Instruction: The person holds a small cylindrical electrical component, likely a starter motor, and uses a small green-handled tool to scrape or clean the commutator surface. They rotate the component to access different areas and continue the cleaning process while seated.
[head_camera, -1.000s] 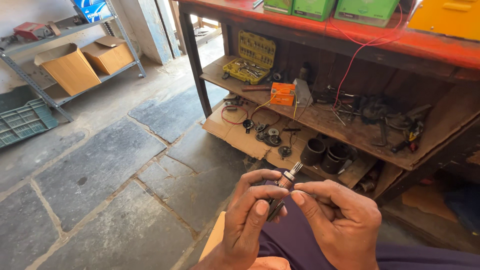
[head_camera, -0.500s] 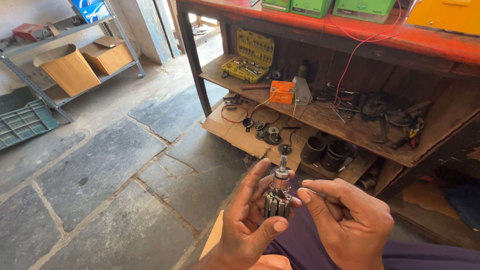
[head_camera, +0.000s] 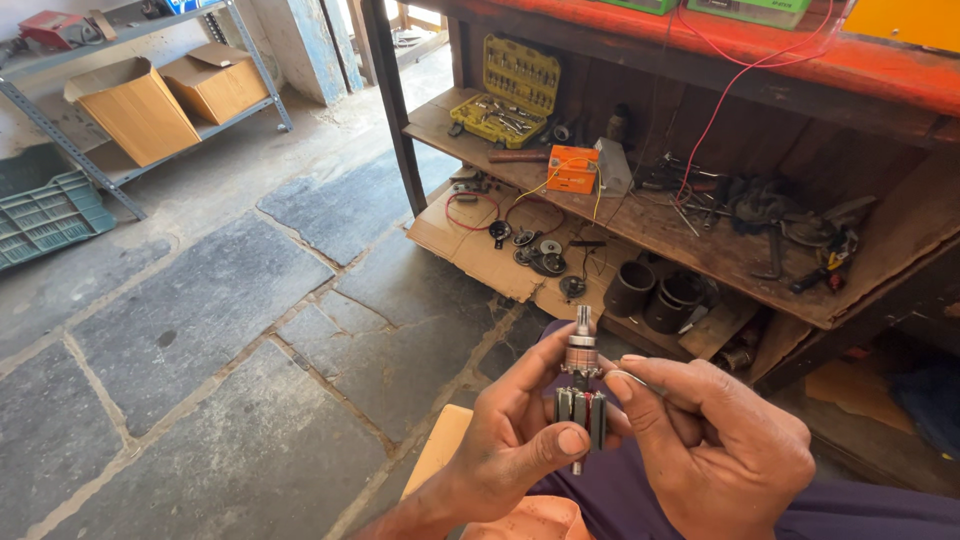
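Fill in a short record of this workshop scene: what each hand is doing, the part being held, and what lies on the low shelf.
Left hand: grips a small motor armature, thumb across its slotted core
Right hand: fingers touch the armature near its copper end
Armature: upright, shaft pointing up
Low shelf: yellow socket set case, orange box, hand tools
Floor: stone slabs, cardboard sheet with small parts

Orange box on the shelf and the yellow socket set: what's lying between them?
In the head view, a brown-handled tool lies on the wooden shelf between the orange box and the yellow socket set; little else shows there.
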